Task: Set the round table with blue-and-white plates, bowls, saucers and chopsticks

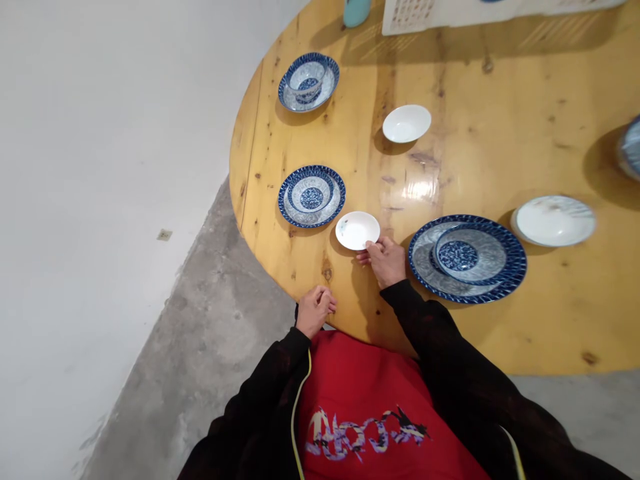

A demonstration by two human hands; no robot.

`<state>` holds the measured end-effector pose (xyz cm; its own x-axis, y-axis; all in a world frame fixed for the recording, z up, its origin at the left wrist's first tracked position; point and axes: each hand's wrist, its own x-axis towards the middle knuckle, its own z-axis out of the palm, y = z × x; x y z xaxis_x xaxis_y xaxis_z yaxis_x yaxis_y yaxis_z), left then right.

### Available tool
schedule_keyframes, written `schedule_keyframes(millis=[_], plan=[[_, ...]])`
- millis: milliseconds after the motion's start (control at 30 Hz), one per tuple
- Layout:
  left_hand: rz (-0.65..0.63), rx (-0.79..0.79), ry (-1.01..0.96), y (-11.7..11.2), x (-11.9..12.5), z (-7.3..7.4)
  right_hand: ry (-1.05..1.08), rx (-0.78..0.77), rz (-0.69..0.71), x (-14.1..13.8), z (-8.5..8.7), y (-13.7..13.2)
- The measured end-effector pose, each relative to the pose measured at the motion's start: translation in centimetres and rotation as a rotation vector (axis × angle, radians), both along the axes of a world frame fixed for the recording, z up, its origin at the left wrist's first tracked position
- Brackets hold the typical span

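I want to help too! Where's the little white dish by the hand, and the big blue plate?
little white dish (357,230), head view, on its middle.
big blue plate (423,267), head view, on the bare part left of its bowl.

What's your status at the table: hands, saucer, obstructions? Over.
Left hand curled at table edge, empty. Right hand fingertips on near rim of white saucer, grip unclear. Saucer flat, empty, between two blue plate-and-bowl sets.

No legible text or labels.
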<state>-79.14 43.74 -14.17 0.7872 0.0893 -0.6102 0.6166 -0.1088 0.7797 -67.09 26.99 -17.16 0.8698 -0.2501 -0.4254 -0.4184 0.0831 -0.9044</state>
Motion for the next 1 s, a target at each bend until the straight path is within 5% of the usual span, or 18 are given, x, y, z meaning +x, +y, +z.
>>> schedule_keyframes(millis=[300,633,833,1000], plan=[[0.007,-0.023,-0.007,0.1,-0.1,0.0,0.016,0.038,-0.007,-1.3,1.0,-0.7],[0.051,0.041,-0.026,2.0,-0.9,1.0,0.077,0.102,0.122,-8.7,2.0,-0.4],[0.023,0.050,-0.084,5.5,-0.4,0.8,0.095,0.000,0.275,-10.7,2.1,3.4],[0.082,0.029,-0.109,12.3,-0.5,1.5,0.044,-0.070,0.324,-9.8,2.7,10.1]])
